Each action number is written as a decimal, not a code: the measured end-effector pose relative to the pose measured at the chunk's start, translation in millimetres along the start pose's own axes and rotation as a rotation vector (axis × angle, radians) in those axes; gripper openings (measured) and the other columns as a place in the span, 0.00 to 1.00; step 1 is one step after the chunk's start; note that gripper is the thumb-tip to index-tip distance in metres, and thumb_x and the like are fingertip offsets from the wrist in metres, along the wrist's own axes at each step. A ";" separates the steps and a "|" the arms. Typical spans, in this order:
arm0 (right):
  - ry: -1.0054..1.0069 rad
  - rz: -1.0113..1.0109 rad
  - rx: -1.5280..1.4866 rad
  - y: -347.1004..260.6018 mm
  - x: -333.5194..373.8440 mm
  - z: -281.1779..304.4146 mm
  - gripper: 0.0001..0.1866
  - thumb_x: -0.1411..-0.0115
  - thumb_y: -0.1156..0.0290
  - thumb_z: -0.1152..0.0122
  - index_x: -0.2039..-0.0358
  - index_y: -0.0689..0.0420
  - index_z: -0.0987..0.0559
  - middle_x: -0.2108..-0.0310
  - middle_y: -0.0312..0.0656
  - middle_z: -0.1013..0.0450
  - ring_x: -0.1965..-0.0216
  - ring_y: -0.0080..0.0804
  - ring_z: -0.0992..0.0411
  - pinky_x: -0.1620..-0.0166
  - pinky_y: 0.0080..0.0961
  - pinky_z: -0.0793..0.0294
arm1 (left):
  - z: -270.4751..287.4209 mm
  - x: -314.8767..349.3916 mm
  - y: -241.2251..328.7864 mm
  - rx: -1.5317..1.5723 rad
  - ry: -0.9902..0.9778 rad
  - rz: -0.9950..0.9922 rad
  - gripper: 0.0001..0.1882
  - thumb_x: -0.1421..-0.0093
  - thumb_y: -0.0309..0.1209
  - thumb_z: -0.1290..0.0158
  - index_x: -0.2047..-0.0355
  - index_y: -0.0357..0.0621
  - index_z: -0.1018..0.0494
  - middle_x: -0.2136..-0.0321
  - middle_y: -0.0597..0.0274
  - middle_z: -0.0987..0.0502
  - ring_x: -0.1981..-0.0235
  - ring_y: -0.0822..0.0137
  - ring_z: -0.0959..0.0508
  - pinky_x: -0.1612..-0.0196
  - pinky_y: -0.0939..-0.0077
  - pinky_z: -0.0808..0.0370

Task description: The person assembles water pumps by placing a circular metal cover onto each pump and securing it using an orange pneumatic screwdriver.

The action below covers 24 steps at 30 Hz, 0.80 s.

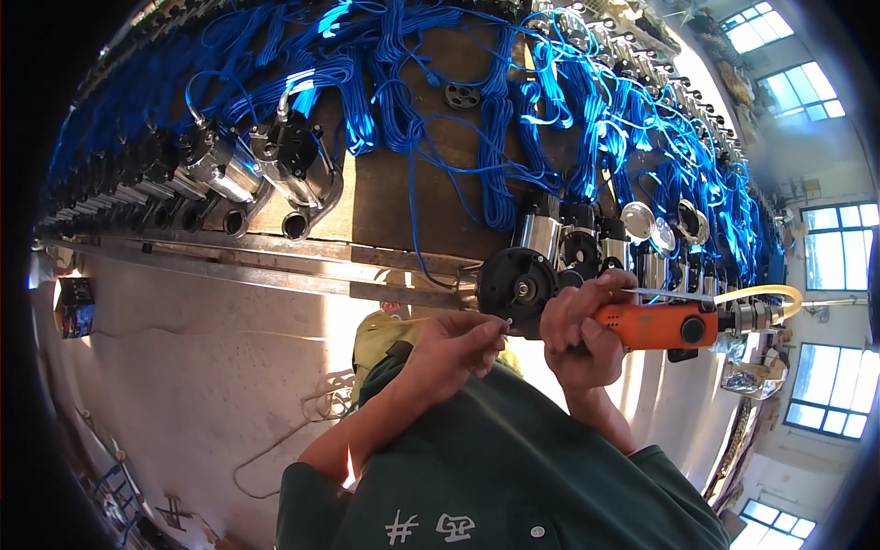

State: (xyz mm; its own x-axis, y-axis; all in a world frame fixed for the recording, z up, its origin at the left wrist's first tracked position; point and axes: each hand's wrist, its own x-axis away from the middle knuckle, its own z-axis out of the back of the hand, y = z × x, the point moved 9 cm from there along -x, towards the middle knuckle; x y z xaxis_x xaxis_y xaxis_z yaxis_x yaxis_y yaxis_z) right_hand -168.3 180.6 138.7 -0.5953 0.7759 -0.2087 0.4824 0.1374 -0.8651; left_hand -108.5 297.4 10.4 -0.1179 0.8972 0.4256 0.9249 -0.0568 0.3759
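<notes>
My right hand (587, 335) is wrapped round an orange air screwdriver (655, 326) whose body points off to the right. A yellow air hose (779, 291) curves away from its fitting. To the left, my left hand (458, 346) pinches a small screw (509, 322) between thumb and forefinger, at the lower edge of a black round pump end (515, 286). That pump lies on its side at the bench edge, its end facing me. The screwdriver's tip is hidden behind my right hand.
Steel-bodied pumps (293, 165) stand in a row along the bench edge at left. More pumps (655, 266) crowd behind the right hand. Coiled blue cables (495, 165) lie across the bench (394, 206). A thin hose (266, 458) loops over the floor at left.
</notes>
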 end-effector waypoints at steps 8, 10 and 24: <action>-0.077 0.050 -0.193 -4.5 -8.9 -14.4 0.21 0.51 0.78 0.50 0.54 0.60 0.38 0.81 0.38 0.36 0.83 0.26 0.39 0.79 0.23 0.34 | -4.2 -6.2 9.3 -0.050 -0.062 -0.007 0.12 0.38 0.33 0.44 0.62 0.35 0.23 0.77 0.63 0.24 0.79 0.76 0.28 0.78 0.82 0.34; -0.201 0.127 -0.134 -6.0 -14.3 -22.5 0.20 0.46 0.75 0.49 0.52 0.60 0.37 0.82 0.36 0.40 0.84 0.24 0.40 0.82 0.20 0.37 | -0.6 -12.6 17.2 -0.171 -0.034 -0.091 0.14 0.37 0.35 0.45 0.63 0.33 0.22 0.79 0.66 0.25 0.78 0.79 0.30 0.77 0.82 0.35; -0.123 0.033 0.285 41.7 -31.9 -19.5 0.19 0.56 0.84 0.49 0.60 0.63 0.37 0.83 0.39 0.37 0.85 0.26 0.36 0.81 0.20 0.34 | 61.5 -46.8 45.2 0.046 0.395 -0.413 0.10 0.34 0.25 0.60 0.57 0.36 0.30 0.73 0.64 0.29 0.76 0.73 0.30 0.69 0.80 0.31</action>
State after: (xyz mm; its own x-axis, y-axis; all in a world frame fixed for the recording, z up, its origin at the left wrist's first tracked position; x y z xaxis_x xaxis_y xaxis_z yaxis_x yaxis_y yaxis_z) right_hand -116.6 173.6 118.2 -0.6639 0.6946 -0.2771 0.3133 -0.0782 -0.9464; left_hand -39.0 279.7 -43.1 -0.5906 0.6087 0.5298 0.7872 0.2905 0.5439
